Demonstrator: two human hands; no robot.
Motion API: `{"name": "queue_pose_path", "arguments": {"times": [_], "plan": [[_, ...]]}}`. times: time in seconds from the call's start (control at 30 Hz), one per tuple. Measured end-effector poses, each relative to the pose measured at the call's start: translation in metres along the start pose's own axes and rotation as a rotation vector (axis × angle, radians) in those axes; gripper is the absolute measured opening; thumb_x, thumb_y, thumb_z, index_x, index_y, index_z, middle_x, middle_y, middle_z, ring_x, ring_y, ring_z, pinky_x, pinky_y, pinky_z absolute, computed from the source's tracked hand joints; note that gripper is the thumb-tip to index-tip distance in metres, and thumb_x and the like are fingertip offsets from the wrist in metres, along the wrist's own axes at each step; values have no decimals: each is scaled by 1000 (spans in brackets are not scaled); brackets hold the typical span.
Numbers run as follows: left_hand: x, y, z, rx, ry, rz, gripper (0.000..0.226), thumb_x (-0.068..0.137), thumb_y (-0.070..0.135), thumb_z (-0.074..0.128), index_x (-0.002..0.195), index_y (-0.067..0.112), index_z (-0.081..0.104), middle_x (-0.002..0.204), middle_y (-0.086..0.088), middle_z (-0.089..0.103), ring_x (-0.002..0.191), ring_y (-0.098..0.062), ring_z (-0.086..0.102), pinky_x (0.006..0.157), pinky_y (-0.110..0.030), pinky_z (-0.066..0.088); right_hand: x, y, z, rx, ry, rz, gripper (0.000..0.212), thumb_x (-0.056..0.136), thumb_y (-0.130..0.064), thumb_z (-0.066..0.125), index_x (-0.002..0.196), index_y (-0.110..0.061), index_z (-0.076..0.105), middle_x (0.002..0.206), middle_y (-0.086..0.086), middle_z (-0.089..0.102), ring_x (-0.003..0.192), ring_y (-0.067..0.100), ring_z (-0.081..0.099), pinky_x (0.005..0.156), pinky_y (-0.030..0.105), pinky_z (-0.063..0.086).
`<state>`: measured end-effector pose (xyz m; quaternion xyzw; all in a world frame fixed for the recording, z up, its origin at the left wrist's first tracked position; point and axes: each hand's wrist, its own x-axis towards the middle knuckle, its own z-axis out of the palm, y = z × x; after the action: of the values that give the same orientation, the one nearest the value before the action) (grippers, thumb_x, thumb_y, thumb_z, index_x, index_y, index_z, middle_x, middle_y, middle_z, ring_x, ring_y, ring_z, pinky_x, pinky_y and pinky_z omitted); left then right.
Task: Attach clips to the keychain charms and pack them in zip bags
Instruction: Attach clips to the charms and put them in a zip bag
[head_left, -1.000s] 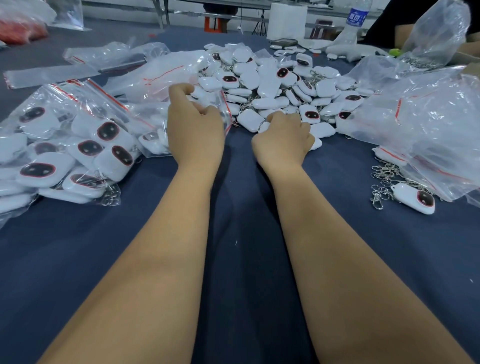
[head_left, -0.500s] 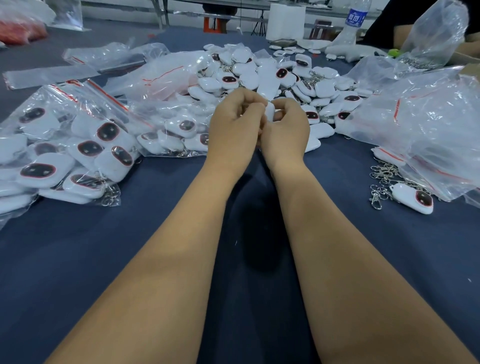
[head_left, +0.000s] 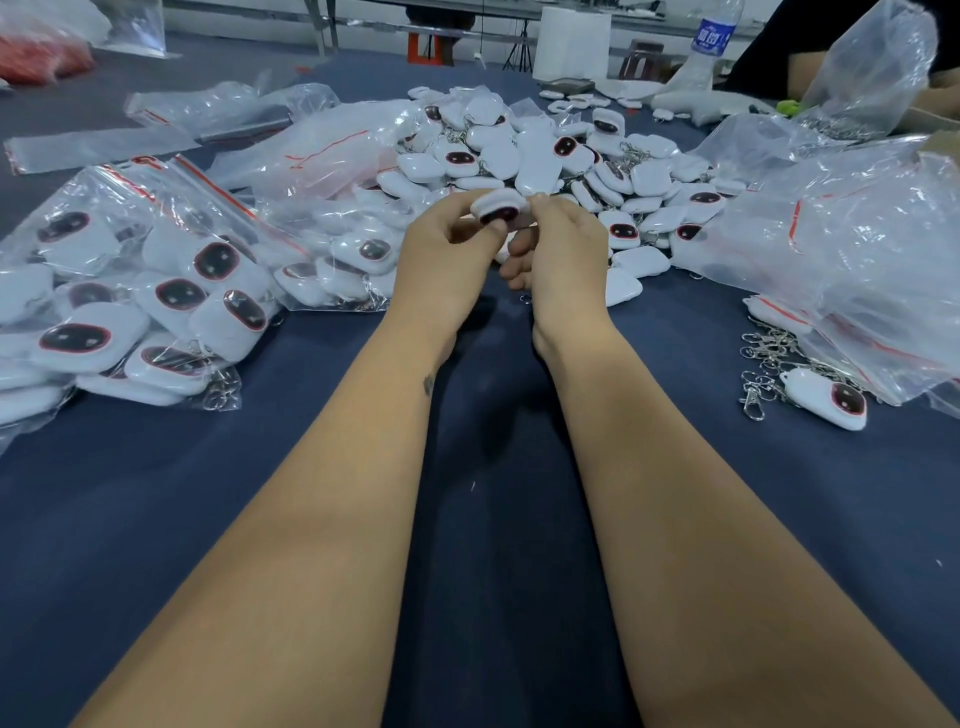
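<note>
Compared with half a second before, the white charm (head_left: 500, 209) is now lifted into clear view between the two hands, its dark oval face turned toward the camera; earlier the fingers hid almost all of it. The left hand (head_left: 445, 258) pinches its left end, with the thumb on the dark face. The right hand (head_left: 560, 248) pinches its right end with curled fingers.

On the left of the blue counter (head_left: 493, 519) lie the filled zip bags (head_left: 145, 291). Behind the hands is the heap of loose charms (head_left: 561, 156), and the hands cover its near edge. To the right lies a big clear bag (head_left: 852, 249), with metal clips (head_left: 763, 364) and one single charm (head_left: 831, 397) just beside it. The held charm is above the counter, touching both grips.
</note>
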<state>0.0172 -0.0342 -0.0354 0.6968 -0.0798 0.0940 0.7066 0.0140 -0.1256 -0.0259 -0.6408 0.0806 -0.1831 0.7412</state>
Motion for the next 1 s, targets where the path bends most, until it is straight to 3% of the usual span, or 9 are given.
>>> {"name": "queue_pose_path", "arguments": {"times": [0.07,0.17,0.27,0.5,0.63,0.83,1.0], "plan": [[2,-1,0,-13,33,-34,9,96,16,59,95,18,68,90,0,65,90,-12,59,97,-36,50,-1,1,1,-40,-26,15,32,100,-19,45,70,-13,56,54,-1,50,47,14,43,41,19,35],[5,-2,0,-110,53,-100,15,96,19,59,83,16,62,90,-7,64,89,-18,61,96,-39,51,-3,1,4,-76,-80,33,31,96,-19,48,66,-14,51,57,1,49,51,16,42,45,23,35],[8,-1,-2,-253,57,-181,25,95,12,57,71,16,51,77,-9,56,78,-22,58,78,-34,53,-3,3,5,-154,-124,-12,20,87,-11,53,68,-14,47,69,8,51,64,20,42,56,29,35],[6,1,-3,-265,11,-210,14,95,12,53,81,15,54,70,-5,58,56,-17,51,53,-25,44,-2,6,4,-210,-181,-42,21,81,-7,60,66,-17,50,65,1,58,52,12,50,49,20,41],[4,3,-3,-288,-25,-175,13,96,8,44,101,11,56,85,-14,56,61,-20,47,50,-26,39,-2,5,4,-207,-206,-35,16,80,-5,60,70,-17,57,59,-4,59,48,11,51,45,18,41],[4,5,-3,-409,-63,-253,19,95,13,39,89,9,57,73,-7,57,54,-15,47,46,-20,41,0,9,6,-227,-206,-42,11,82,-5,55,87,0,64,72,12,55,59,17,48,57,28,44],[5,4,-3,-407,-46,-272,24,94,10,39,89,13,62,72,-4,62,53,-12,51,48,-18,42,3,12,6,-289,-226,-68,9,83,-5,62,81,-14,65,65,0,61,62,16,52,63,34,44]]}}
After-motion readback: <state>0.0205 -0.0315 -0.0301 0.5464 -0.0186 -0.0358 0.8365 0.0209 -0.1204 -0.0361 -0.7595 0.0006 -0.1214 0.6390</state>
